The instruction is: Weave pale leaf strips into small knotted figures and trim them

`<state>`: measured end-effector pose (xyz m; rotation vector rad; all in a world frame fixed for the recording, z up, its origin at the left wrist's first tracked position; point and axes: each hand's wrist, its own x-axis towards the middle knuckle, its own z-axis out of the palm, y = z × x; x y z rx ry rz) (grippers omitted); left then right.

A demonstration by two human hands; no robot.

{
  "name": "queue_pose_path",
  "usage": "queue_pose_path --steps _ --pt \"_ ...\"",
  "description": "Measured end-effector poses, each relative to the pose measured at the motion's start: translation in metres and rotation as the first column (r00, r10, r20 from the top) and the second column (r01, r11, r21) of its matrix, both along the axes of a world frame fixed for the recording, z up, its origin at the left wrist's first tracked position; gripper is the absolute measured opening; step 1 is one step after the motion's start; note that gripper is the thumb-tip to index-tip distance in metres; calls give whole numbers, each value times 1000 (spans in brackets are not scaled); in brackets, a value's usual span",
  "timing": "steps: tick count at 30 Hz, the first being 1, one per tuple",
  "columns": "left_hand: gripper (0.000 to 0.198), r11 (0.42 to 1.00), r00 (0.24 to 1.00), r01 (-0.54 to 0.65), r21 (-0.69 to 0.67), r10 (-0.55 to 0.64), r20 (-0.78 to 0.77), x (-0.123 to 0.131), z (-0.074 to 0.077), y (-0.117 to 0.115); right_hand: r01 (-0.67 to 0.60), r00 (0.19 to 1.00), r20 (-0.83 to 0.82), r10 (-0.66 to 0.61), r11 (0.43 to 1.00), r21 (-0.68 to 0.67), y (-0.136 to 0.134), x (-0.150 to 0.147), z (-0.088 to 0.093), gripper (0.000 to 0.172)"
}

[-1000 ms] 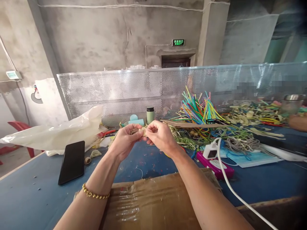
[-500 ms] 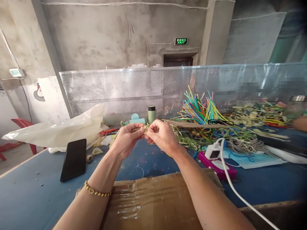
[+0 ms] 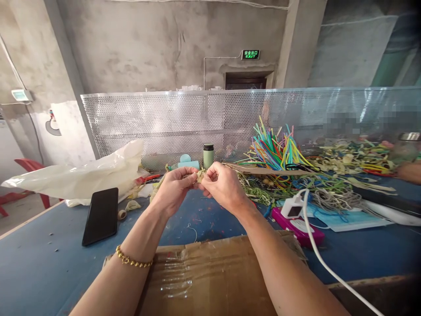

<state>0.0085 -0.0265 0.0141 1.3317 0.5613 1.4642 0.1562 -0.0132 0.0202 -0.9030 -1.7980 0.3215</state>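
Observation:
My left hand and my right hand meet above the blue table, fingertips pinched together. Between them is a small pale yellowish piece, mostly hidden by the fingers, so its kind cannot be made out. Thumb and fingers of both hands close on it from either side. Just behind the hands stands a green bottle with a black lid. Below my forearms lies a flattened brown cardboard piece with clear tape on it.
A black phone and a pale plastic bag lie left. Toward the right are colourful strips, tangled cords, a magenta power strip with a white cable, and a blue face mask. Another person's hand shows far right.
Both hands stay pinched on the small pale piece, with only slight finger movement. The whole view has shifted a little.

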Motion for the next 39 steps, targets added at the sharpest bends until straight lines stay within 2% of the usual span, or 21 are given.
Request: queue_pose_path --steps 4,8,11,14,17,20,25,34,39 --pt "15 999 999 -38 7 38 -11 0 1 -1 42 998 38 -44 997 67 3 -1 -2 16" --pt "17 998 998 -55 14 56 -13 0 1 -1 -11 999 47 6 994 107 3 0 -3 10" --pt "19 999 999 -31 12 31 -29 -2 0 0 -91 996 18 90 995 50 3 1 -2 6" --pt "20 1000 999 -22 13 22 -40 -4 0 1 -180 983 -42 178 982 -53 6 4 -2 11" --pt "22 999 998 -48 4 48 -46 -4 0 1 -218 975 -80 208 966 -136 9 7 -3 12" --pt "22 998 996 -66 10 66 -65 -3 0 1 -237 971 -64 230 959 -157 9 10 -1 12" --pt "22 996 986 -83 44 89 -141 -4 -2 3 -223 974 5 228 959 -174 5 12 3 11" --pt "20 995 972 -59 77 75 -221 -5 -2 1 -214 977 -22 213 970 -119 3 10 5 12" --pt "20 986 963 -151 67 162 -217 -2 -2 1 -181 981 40 188 975 -130 1 11 5 11"
